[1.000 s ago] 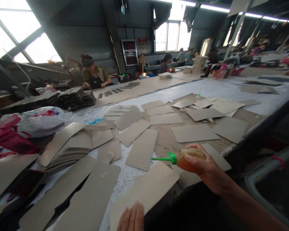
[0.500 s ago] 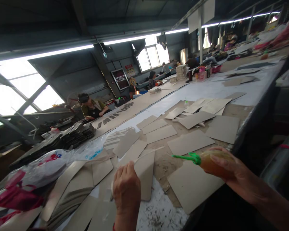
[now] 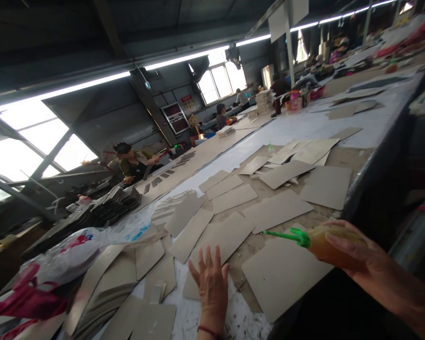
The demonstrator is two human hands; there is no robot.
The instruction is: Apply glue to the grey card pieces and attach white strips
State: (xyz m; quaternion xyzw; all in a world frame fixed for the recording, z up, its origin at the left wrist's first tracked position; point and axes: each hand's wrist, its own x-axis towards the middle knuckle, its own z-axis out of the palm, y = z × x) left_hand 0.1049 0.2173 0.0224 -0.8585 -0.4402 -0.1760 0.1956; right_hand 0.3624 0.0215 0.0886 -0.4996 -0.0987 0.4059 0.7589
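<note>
My left hand [image 3: 212, 283] is spread with its fingers apart over the near edge of a grey-beige board [image 3: 230, 231]; whether the palm presses on it I cannot tell. My right hand [image 3: 361, 255] is wrapped round a squeeze bottle [image 3: 333, 243] of amber liquid, tilted on its side. Its thin green nozzle [image 3: 286, 235] points left, above a large board [image 3: 283, 278] at the table's near edge. Part of a smaller board [image 3: 190, 287] shows beside my left wrist.
Several loose boards [image 3: 279, 208] cover the table ahead. A bent stack of boards [image 3: 102, 283] and plastic bags [image 3: 74, 245] lie at left. Across the table sits a person [image 3: 136, 163] beside dark stacked pieces [image 3: 116, 203]. A small bottle [image 3: 271, 149] stands among the farther boards.
My left hand has gone from closed fingers on a thin pale strip to spread fingers, slightly rightward. The board by it now lies farther ahead. My right hand and bottle appear slightly farther right.
</note>
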